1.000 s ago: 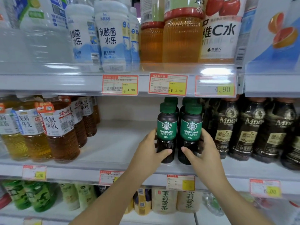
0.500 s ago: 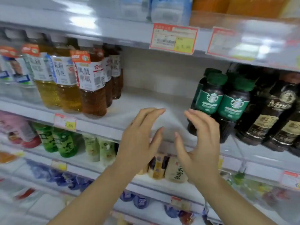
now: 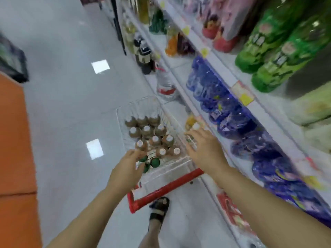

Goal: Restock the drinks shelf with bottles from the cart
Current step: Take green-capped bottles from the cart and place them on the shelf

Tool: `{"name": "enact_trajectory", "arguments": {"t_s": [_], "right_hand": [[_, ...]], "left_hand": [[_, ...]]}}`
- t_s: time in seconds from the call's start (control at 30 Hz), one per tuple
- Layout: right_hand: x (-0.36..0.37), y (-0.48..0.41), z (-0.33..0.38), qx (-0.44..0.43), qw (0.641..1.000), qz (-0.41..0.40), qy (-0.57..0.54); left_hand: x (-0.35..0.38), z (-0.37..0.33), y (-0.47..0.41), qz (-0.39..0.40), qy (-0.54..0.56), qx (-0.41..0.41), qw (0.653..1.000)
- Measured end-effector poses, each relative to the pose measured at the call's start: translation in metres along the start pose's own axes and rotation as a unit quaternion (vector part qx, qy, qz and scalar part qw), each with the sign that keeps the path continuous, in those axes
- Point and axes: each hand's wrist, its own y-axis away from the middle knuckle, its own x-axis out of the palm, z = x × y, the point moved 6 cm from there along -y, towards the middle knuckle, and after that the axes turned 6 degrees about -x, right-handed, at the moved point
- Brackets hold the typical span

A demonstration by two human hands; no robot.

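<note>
A white wire cart (image 3: 125, 111) with a red handle (image 3: 166, 188) stands on the floor below me. It holds several brown bottles with white caps (image 3: 152, 136) and a few dark bottles with green caps (image 3: 155, 161) at its near end. My left hand (image 3: 125, 170) hovers over the green-capped bottles, fingers spread, holding nothing. My right hand (image 3: 204, 149) is over the cart's right rim, fingers apart and empty. The view is blurred.
The drinks shelf (image 3: 223, 72) runs along the right with blue bottles (image 3: 232, 119), green bottles (image 3: 279, 43) and pink packs. A large water bottle (image 3: 165, 85) stands on the floor beyond the cart. My sandalled foot (image 3: 159, 208) is behind the handle. An orange surface (image 3: 14, 158) lies left.
My view has swung from the shelf with the green-capped coffee bottles down to the cart. Both hands let go of the shelved bottles and dropped over the cart.
</note>
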Motion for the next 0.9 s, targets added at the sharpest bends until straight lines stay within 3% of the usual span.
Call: {"name": "enact_trajectory", "arguments": {"t_s": [0.13, 0.3, 0.4, 0.5, 0.6, 0.7, 0.9], "right_hand": [[0.105, -0.025, -0.040, 0.071, 0.984, 0.160, 0.019], [0.165, -0.015, -0.097, 0.133, 0.959, 0.240, 0.076], [0.178, -0.005, -0.114, 0.146, 0.950, 0.259, 0.098], [0.183, -0.004, -0.114, 0.134, 0.949, 0.269, 0.100], [0.180, -0.005, -0.113, 0.141, 0.951, 0.259, 0.091], [0.179, -0.004, -0.112, 0.138, 0.952, 0.257, 0.096], [0.174, -0.009, -0.105, 0.145, 0.958, 0.245, 0.040]], "left_hand": [[0.030, 0.073, -0.036, 0.054, -0.019, -0.077, 0.995], [0.085, 0.081, -0.088, 0.103, -0.032, -0.032, 0.994], [0.124, 0.086, -0.123, 0.151, -0.055, -0.028, 0.987], [0.158, 0.106, -0.153, 0.172, -0.155, -0.061, 0.971], [0.174, 0.119, -0.170, 0.145, -0.224, -0.108, 0.958], [0.180, 0.119, -0.178, 0.105, -0.295, -0.076, 0.947], [0.141, 0.090, -0.158, 0.099, -0.180, -0.062, 0.977]]}}
